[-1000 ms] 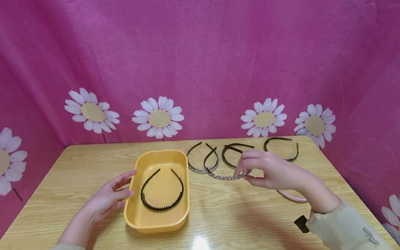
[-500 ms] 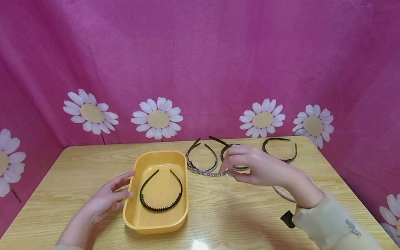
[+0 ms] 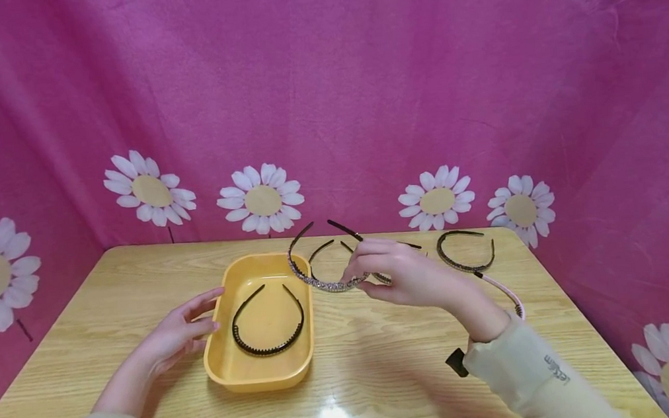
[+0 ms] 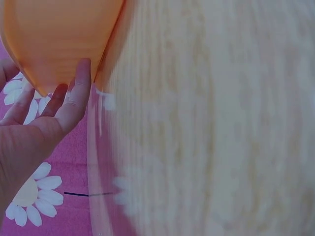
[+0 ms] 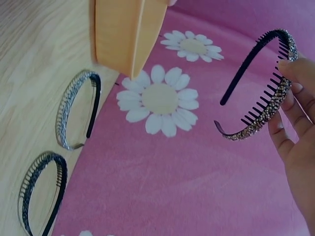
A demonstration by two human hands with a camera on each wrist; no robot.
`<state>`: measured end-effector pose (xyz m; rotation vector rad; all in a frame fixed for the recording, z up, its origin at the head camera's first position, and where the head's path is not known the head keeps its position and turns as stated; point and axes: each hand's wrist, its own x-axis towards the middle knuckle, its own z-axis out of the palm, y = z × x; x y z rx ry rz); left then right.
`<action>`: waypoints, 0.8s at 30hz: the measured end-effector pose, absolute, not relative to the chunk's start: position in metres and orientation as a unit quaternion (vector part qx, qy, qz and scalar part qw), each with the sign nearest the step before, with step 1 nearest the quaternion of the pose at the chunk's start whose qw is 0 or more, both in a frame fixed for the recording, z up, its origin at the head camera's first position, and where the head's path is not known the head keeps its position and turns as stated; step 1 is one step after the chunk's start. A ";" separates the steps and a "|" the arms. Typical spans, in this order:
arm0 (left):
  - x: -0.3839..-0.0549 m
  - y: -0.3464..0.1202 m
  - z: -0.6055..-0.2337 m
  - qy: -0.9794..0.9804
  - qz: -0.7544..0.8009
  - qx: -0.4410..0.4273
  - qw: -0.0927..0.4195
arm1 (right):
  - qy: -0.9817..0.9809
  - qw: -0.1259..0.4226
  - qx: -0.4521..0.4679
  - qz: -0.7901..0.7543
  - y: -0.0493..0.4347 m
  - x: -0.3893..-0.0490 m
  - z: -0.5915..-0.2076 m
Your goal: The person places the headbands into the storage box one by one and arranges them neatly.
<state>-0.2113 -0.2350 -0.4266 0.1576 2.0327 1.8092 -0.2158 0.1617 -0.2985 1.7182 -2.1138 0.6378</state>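
Note:
My right hand pinches a rhinestone-covered headband by its band, raised above the table near the right rim of a yellow plastic bin. In the right wrist view, this headband shows black comb teeth inside, its two ends pointing away from the fingers. Inside the bin lies a black toothed headband. My left hand rests against the bin's left side with loosely extended fingers; the left wrist view shows its fingertips at the outer wall of the bin.
On the wooden table, a silvery headband and a dark sparkly headband lie right of the bin. Farther right are another dark headband and a pink headband. A pink flowered cloth surrounds the table.
My right hand has moved left with the rhinestone headband, bringing it from over the other headbands to the bin's right rim. The left hand stays at the bin.

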 end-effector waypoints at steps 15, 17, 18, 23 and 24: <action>-0.212 -0.235 -0.428 0.727 0.653 0.053 0.208 | -0.756 0.192 0.590 0.210 0.131 -0.220 -0.315; -0.212 -0.235 -0.429 0.725 0.655 0.055 0.207 | -0.753 0.188 0.595 0.210 0.127 -0.221 -0.317; -0.212 -0.235 -0.429 0.724 0.655 0.060 0.207 | -0.751 0.187 0.598 0.209 0.124 -0.222 -0.318; -0.211 -0.234 -0.428 0.722 0.658 0.065 0.204 | -0.741 0.192 0.610 0.204 0.113 -0.226 -0.326; -0.211 -0.234 -0.428 0.722 0.657 0.071 0.204 | -0.740 0.194 0.611 0.203 0.111 -0.227 -0.328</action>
